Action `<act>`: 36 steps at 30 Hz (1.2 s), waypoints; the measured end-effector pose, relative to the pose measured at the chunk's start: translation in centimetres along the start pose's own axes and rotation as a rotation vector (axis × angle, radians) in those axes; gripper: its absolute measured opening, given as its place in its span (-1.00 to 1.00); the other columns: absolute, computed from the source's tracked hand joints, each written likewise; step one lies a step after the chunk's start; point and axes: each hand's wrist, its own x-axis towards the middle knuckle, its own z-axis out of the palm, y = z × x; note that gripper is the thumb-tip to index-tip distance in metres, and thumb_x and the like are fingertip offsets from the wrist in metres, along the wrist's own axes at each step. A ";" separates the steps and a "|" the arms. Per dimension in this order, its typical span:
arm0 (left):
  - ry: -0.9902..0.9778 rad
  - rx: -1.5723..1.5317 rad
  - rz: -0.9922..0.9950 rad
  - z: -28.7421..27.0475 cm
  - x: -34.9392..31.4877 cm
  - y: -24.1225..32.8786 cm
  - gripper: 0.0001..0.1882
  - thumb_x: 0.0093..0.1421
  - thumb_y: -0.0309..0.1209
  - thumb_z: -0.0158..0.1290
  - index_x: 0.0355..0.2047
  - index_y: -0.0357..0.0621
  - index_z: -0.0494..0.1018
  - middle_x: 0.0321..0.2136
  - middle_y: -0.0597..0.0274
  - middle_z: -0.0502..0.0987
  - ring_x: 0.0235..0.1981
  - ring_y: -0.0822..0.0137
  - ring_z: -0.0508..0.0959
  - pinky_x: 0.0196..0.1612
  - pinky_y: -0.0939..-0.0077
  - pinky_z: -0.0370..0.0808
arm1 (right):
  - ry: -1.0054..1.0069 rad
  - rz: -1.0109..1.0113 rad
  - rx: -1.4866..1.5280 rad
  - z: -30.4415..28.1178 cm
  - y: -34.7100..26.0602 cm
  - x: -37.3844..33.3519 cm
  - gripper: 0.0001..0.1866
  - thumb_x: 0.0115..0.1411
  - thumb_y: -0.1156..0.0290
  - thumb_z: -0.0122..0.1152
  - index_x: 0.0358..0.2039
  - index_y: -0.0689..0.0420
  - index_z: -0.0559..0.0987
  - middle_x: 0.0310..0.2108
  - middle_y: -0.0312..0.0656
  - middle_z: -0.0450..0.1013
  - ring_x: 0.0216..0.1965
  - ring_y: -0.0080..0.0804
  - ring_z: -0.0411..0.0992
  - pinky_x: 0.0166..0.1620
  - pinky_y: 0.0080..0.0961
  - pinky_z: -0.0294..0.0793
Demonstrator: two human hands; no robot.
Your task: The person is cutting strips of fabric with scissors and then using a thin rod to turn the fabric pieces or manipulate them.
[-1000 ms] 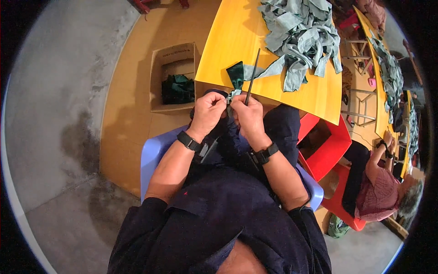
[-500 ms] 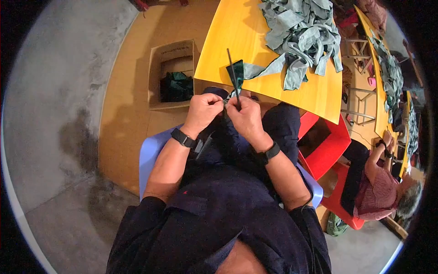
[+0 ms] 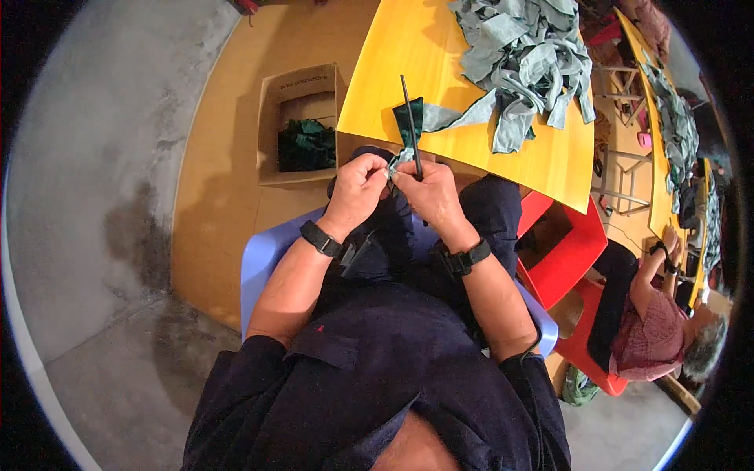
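Over my lap, in front of the yellow table's edge, my left hand (image 3: 355,195) pinches the end of a fabric strip (image 3: 402,158). My right hand (image 3: 434,196) is closed close beside it, its thumb and fingertips on the same fabric. A thin black rod (image 3: 410,118) stands up out of my right hand, its far tip over the table. The strip is dark green on one face and pale grey-green on the other. It runs up onto the table toward a heap of similar strips (image 3: 534,63). My fingertips partly hide the pinched end.
A cardboard box (image 3: 267,145) with dark green fabric stands on the floor left of the yellow table (image 3: 377,71). A red stool (image 3: 565,267) stands at my right. Further right, a person (image 3: 648,330) sits at another table with more strips.
The black rod is a little more upright and has shifted slightly right. More of the strip shows between my hands. Both hands keep their pinch at nearly the same place.
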 end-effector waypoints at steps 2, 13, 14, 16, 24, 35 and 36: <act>-0.023 0.114 0.082 -0.1 0.2 -0.3 -0.91 0.29 -0.51 -0.01 -0.35 -0.28 0.45 -0.52 0.35 0.50 -0.52 0.58 0.49 -0.43 0.64 0.50 | 0.029 -0.035 -0.050 0.0 0.3 0.0 -0.88 0.18 0.44 0.24 -0.38 0.24 0.60 -0.65 -0.46 0.36 -0.64 -0.74 0.25 -0.59 -0.71 0.19; -0.136 -0.192 -0.121 -1.2 0.4 -0.2 -0.86 0.28 -0.48 0.04 -0.27 -0.31 0.53 -0.43 0.36 0.56 -0.44 0.54 0.55 -0.33 0.64 0.54 | -0.011 0.101 0.024 -0.5 -0.5 0.1 -0.85 0.11 0.42 0.30 -0.49 0.23 0.58 -0.63 -0.41 0.43 -0.61 -0.72 0.30 -0.55 -0.67 0.29; -0.169 -0.185 -0.145 -1.4 0.5 -0.1 -0.85 0.28 -0.47 0.05 -0.26 -0.31 0.54 -0.41 0.35 0.57 -0.42 0.53 0.57 -0.31 0.64 0.56 | -0.010 0.101 0.023 -0.6 -0.7 0.1 -0.85 0.11 0.42 0.30 -0.49 0.23 0.58 -0.63 -0.41 0.43 -0.61 -0.72 0.30 -0.55 -0.67 0.29; -0.185 -0.204 -0.141 -1.5 0.5 0.0 -0.84 0.27 -0.47 0.06 -0.26 -0.33 0.55 -0.40 0.33 0.58 -0.41 0.52 0.57 -0.30 0.63 0.56 | -0.072 0.153 0.133 -0.8 -0.9 0.1 -0.89 0.16 0.47 0.26 -0.50 0.14 0.54 -0.68 -0.49 0.31 -0.73 -0.76 0.16 -0.67 -0.74 0.05; -0.254 -0.275 -0.197 -1.6 0.7 -0.1 -0.86 0.26 -0.51 0.07 -0.26 -0.34 0.56 -0.35 0.26 0.60 -0.36 0.47 0.59 -0.24 0.56 0.59 | -0.120 0.169 0.104 -1.6 -0.9 0.1 -0.86 0.17 0.45 0.25 -0.52 0.15 0.53 -0.68 -0.46 0.33 -0.71 -0.75 0.20 -0.64 -0.71 0.12; 0.036 0.016 -0.016 -0.7 0.3 0.1 -0.89 0.15 -0.56 0.08 -0.49 -0.33 0.54 -0.55 0.35 0.56 -0.54 0.56 0.52 -0.42 0.66 0.51 | 0.024 -0.344 -0.159 0.1 -0.7 -0.7 -0.89 0.07 0.49 0.27 -0.45 0.27 0.56 -0.61 -0.16 0.48 -0.58 -0.34 0.47 -0.47 -0.39 0.43; 0.040 0.016 -0.019 -0.7 0.2 0.0 -0.89 0.15 -0.56 0.08 -0.49 -0.33 0.54 -0.55 0.35 0.56 -0.54 0.56 0.52 -0.42 0.66 0.51 | 0.070 -0.460 -0.289 0.3 -0.8 -0.8 -0.89 0.07 0.49 0.26 -0.44 0.27 0.57 -0.56 -0.06 0.48 -0.51 -0.18 0.49 -0.42 -0.31 0.45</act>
